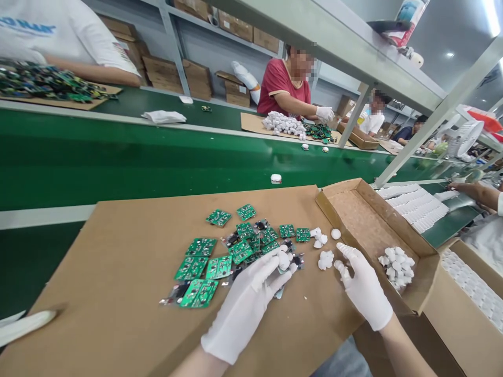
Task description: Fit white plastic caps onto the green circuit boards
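A small white plastic piece (283,259) was pinched at the fingertips of the gloved left hand (245,303), above the near edge of a scatter of green circuit boards (220,251) on a cardboard sheet (118,272); its long axis could not be told. The gloved right hand (363,285) lay apart, fingers loosely spread and holding nothing, just beside a white plastic cap (326,259). Rightward stood an open cardboard box (373,220) containing white caps (396,267). Beyond ran a green conveyor belt (118,162).
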Demonstrator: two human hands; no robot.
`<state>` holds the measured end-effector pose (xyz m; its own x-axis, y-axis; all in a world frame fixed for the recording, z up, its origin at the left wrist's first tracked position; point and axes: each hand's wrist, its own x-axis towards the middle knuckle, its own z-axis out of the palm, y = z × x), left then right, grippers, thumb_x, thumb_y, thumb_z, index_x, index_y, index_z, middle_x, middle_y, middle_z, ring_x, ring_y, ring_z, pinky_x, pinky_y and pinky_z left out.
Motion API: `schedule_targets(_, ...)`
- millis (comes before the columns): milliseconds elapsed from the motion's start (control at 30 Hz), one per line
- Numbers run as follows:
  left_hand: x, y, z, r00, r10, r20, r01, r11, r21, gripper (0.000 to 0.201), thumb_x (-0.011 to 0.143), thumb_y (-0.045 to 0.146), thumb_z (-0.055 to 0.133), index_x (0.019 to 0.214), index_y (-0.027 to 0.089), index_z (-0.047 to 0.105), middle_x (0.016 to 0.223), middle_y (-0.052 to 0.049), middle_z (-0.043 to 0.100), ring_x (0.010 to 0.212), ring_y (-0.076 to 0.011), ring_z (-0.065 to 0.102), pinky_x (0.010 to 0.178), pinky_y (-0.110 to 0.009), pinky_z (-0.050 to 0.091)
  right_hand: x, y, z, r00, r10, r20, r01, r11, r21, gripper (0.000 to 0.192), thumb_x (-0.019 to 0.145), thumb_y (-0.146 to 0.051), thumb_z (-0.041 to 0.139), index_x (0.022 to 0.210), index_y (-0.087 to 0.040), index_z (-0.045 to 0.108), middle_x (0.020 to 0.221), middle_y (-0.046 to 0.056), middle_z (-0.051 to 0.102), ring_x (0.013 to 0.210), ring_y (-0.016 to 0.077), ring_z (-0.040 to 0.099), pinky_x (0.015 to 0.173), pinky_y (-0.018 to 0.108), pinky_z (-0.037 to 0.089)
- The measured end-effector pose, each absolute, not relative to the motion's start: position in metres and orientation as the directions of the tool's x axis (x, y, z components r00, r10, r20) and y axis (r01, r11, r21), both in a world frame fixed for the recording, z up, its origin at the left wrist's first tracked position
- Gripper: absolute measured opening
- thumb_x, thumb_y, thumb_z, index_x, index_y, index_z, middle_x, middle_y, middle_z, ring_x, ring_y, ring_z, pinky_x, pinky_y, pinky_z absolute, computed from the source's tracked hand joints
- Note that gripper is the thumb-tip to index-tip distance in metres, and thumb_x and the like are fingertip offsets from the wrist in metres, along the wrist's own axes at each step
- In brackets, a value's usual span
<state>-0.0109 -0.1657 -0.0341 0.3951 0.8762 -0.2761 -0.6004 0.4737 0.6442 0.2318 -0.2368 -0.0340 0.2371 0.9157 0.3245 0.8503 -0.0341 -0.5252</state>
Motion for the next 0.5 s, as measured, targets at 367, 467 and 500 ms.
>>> schedule_targets(367, -0.008, -0.168, -0.008, 0.51, 0.822, -0.252, -0.567, 0.542, 0.621, 0.016, 0.081, 0.034, 0.077, 0.091, 0.021, 0.08, 0.102, -0.005, 0.075, 0.11, -0.0251, 0.069, 0.101, -0.034, 0.055, 0.197, -0.246, 0.007, 0.431, 0.892, 0.138, 0.51, -0.115, -0.852, 0.031, 0.092, -0.045, 0.061, 0.107, -0.019, 0.071, 0.106, 0.011, 0.078, 0.082, 0.0205, 0.075, 0.073, 0.033, 0.064)
schedule_targets(467, -0.009, -0.172, -0.001, 0.561, 0.791, -0.246, -0.526, 0.57, 0.632, 0.03, 0.078, 0.039, 0.081, 0.102, 0.023, 0.08, 0.098, -0.005, 0.075, 0.097, -0.0222, 0.073, 0.085, -0.027, 0.061, 0.171, -0.241, 0.025, 0.365, 0.931, 0.03, 0.188, -0.042, -0.981, 0.025, 0.082, -0.043, 0.075, 0.094, -0.021, 0.075, 0.093, 0.008, 0.079, 0.066, 0.0169, 0.074, 0.056, 0.024, 0.061)
schedule_targets(500, -0.01, -0.173, -0.001, 0.57, 0.782, -0.253, -0.518, 0.581, 0.628, 0.035, 0.076, 0.041, 0.083, 0.107, 0.025, 0.079, 0.096, -0.004, 0.076, 0.092, -0.0211, 0.074, 0.079, -0.025, 0.062, 0.163, -0.239, 0.028, 0.317, 0.947, 0.055, 0.144, 0.009, -0.989, 0.022, 0.081, -0.04, 0.077, 0.091, -0.022, 0.076, 0.094, 0.007, 0.079, 0.064, 0.0159, 0.073, 0.049, 0.021, 0.058)
